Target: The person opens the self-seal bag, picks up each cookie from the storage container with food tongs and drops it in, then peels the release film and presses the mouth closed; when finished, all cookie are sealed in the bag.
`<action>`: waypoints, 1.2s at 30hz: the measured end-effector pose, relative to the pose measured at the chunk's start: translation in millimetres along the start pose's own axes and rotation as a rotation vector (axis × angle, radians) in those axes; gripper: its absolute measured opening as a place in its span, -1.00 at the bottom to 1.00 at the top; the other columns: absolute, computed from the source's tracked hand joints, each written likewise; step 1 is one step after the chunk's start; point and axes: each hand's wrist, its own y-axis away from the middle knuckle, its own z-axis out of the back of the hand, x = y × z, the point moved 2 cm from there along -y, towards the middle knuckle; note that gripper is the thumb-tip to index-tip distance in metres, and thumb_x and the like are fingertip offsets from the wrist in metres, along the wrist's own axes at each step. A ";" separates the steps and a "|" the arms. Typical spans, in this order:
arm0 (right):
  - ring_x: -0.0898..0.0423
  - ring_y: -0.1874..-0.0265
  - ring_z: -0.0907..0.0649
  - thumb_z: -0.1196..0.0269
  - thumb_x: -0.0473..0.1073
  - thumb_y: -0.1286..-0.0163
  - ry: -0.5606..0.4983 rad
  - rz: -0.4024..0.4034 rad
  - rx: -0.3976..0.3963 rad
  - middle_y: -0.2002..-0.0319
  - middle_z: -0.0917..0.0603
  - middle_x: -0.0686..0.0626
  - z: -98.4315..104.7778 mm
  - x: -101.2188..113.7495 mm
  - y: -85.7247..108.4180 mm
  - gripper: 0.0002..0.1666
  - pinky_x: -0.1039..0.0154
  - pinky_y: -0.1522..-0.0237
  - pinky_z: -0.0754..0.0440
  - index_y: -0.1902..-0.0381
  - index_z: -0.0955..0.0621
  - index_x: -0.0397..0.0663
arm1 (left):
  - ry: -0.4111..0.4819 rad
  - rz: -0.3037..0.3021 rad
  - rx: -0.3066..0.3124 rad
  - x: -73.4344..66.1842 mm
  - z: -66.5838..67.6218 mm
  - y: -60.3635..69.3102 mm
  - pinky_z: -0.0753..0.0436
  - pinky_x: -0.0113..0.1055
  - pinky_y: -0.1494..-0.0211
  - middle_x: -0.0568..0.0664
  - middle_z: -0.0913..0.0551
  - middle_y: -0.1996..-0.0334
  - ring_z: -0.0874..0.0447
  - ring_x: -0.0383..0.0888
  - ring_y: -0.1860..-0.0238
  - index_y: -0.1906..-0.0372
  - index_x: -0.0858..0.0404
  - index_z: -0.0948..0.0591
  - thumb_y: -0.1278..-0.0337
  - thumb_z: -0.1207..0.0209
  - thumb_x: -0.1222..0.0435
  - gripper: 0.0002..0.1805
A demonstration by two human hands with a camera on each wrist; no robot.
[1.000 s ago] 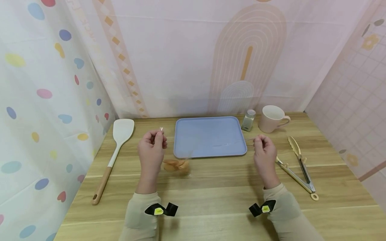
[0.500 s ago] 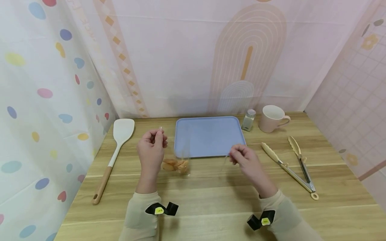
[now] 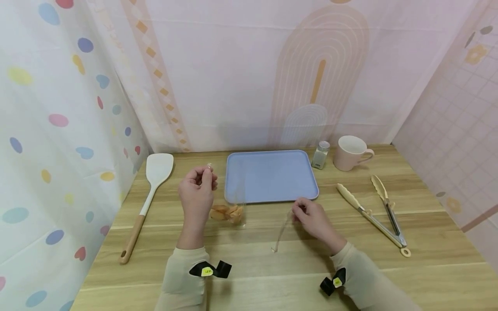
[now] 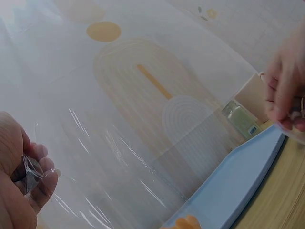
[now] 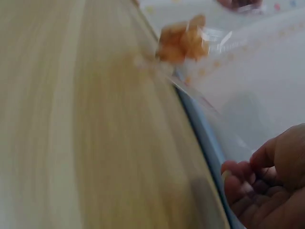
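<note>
My left hand [image 3: 196, 192] pinches the top of a clear plastic bag [image 4: 105, 191] between thumb and fingers. Orange-brown chip-like pieces [image 3: 227, 214] lie in the bottom of the bag, which hangs just in front of the blue tray [image 3: 272, 177]. To the right, my right hand [image 3: 313, 218] pinches one end of a thin clear plastic strip [image 3: 281, 236]; its other end dangles down and left over the table. In the right wrist view the strip is blurred, reaching from the fingertips toward the orange pieces. The bag's outline is hard to see through its transparency.
A white spatula [image 3: 157, 170] with a wooden handle lies on the left of the wooden table [image 3: 249, 280]. Behind the right hand stand a small glass shaker [image 3: 320, 155] and a pink mug [image 3: 350, 153]. Spread tongs [image 3: 383, 229] lie at the right.
My right hand has come from beside the tray's right edge leftward and toward me, carrying the plastic strip, which now hangs down. My left hand and the bag stay almost in place.
</note>
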 end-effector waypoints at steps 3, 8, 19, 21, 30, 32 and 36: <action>0.16 0.59 -0.53 -0.08 -0.30 -0.45 0.188 -0.007 -0.025 0.59 -0.58 0.01 11.3 -17.3 0.2 -0.79 0.26 0.46 -0.51 0.39 -0.60 -0.17 | -0.006 -0.002 0.004 -10.3 -1.7 3.8 -0.63 -0.45 0.44 0.17 -0.58 0.50 -0.56 -0.20 0.56 0.29 0.54 -0.57 -0.31 -0.07 0.46 -0.84; 0.16 0.49 -0.56 -0.11 -0.36 -0.40 0.309 0.008 -0.082 0.48 -0.63 -0.01 26.2 -22.6 1.8 -0.84 0.14 0.32 -0.56 0.29 -0.64 -0.25 | -0.022 -0.022 0.001 -18.5 -1.7 6.4 -0.62 -0.46 0.44 0.18 -0.59 0.50 -0.56 -0.21 0.56 0.28 0.58 -0.57 -0.31 -0.07 0.45 -0.81; 0.21 0.39 -0.59 -0.30 -0.11 -0.32 0.007 0.204 -0.160 0.40 -0.65 0.11 -6.0 66.6 -13.7 -0.86 0.29 0.37 -0.59 0.25 -0.67 -0.05 | -0.021 -0.069 0.004 -20.9 -3.7 7.8 -0.61 -0.48 0.47 0.25 -0.58 0.51 -0.55 -0.25 0.58 0.33 0.57 -0.58 -0.28 -0.07 0.49 -0.84; 0.21 0.40 -0.59 -0.33 -0.07 -0.29 -0.023 0.253 -0.188 0.40 -0.65 0.11 -16.2 85.2 -21.0 -0.81 0.25 0.37 -0.60 0.24 -0.66 -0.05 | -0.016 -0.088 0.011 -21.7 -5.2 8.9 -0.60 -0.50 0.48 0.28 -0.58 0.52 -0.55 -0.25 0.58 0.34 0.59 -0.57 -0.27 -0.07 0.50 -0.83; 0.26 0.47 -0.59 -0.36 0.06 -0.24 -0.005 0.289 -0.319 0.41 -0.64 0.11 -38.9 116.1 -45.7 -0.70 0.26 0.39 -0.58 0.24 -0.63 -0.02 | -0.032 -0.107 0.049 -22.5 -14.5 14.3 -0.62 -0.50 0.44 0.33 -0.59 0.51 -0.61 -0.11 0.50 0.35 0.58 -0.58 -0.25 -0.08 0.51 -0.84; 0.25 0.48 -0.59 -0.36 0.06 -0.24 0.009 0.269 -0.325 0.43 -0.65 0.12 -40.3 117.5 -49.0 -0.70 0.30 0.41 -0.56 0.25 -0.64 -0.03 | -0.038 -0.132 0.052 -24.3 -15.5 15.8 -0.61 -0.52 0.45 0.32 -0.58 0.52 -0.60 -0.14 0.52 0.36 0.58 -0.58 -0.24 -0.08 0.52 -0.85; 0.23 0.52 -0.57 -0.34 0.00 -0.27 0.031 0.232 -0.335 0.47 -0.64 0.13 -41.2 120.4 -52.6 -0.78 0.30 0.44 -0.53 0.32 -0.65 -0.01 | -0.050 -0.165 0.049 -26.9 -16.7 18.3 -0.59 -0.53 0.49 0.33 -0.58 0.55 -0.58 -0.16 0.55 0.38 0.58 -0.58 -0.23 -0.08 0.53 -0.85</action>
